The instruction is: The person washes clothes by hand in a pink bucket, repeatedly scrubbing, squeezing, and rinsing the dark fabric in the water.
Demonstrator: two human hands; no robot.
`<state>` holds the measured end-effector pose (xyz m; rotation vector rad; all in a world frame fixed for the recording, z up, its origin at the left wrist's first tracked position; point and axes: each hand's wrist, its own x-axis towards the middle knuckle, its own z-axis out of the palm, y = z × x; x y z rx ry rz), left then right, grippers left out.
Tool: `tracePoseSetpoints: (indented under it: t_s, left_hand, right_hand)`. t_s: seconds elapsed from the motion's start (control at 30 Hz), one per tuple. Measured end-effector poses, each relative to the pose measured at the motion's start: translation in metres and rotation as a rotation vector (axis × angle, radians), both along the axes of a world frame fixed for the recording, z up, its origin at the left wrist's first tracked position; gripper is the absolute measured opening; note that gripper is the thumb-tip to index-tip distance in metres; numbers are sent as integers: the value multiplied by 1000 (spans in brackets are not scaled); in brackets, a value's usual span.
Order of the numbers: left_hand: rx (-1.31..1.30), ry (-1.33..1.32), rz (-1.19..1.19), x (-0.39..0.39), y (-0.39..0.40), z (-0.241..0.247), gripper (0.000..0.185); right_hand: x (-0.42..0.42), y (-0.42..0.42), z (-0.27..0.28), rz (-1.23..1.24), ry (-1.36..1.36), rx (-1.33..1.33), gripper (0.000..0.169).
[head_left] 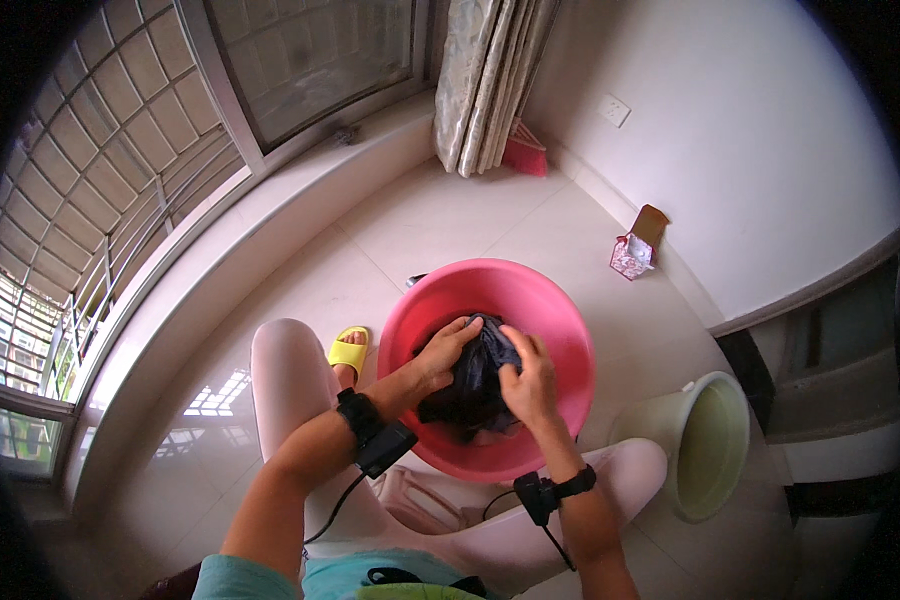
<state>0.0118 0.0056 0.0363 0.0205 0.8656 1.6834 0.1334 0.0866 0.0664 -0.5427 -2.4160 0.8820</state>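
Note:
A pink plastic basin [566, 330] stands on the tiled floor between my knees. Over it, my left hand [448, 351] pinches a bunched piece of dark wet-looking cloth [487, 367] near its upper fold. On the opposite side my right hand [529, 375] grips the same cloth, fingers curled along its edge. The lower part of the dark fabric hangs down into the basin, where more dark cloth lies at the bottom. How far it reaches and what lies beneath it are hidden. Each wrist carries a black strap with a small cabled device.
A pale green bucket [709, 450] lies tipped at the right. A small patterned box [634, 255] sits by the wall. A red broom head [526, 154] rests beside the curtain [484, 82]. My left foot wears a yellow slipper [349, 351]. A pinkish plastic stool [420, 502] is below me.

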Motion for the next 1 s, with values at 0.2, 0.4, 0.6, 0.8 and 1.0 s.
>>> tracePoseSetpoints:
  t_s: [0.2, 0.4, 0.6, 0.8, 1.0]
  left_hand:
    - [170, -162, -121, 4, 8, -28, 30]
    - [-180, -97, -67, 22, 9, -8, 29]
    - [-184, 47, -87, 14, 5, 2, 29]
    - [-68, 120, -59, 16, 8, -44, 29]
    - [-138, 500, -287, 20, -6, 7, 37]
  right_hand:
    - [-19, -31, 0, 57, 9, 43, 22]
    - [-34, -6, -25, -100, 45, 82, 27]
    - [-27, -4, -22, -42, 38, -4, 16]
    - [-30, -24, -14, 28, 22, 90, 21]
    - [-21, 21, -28, -99, -14, -162, 25]
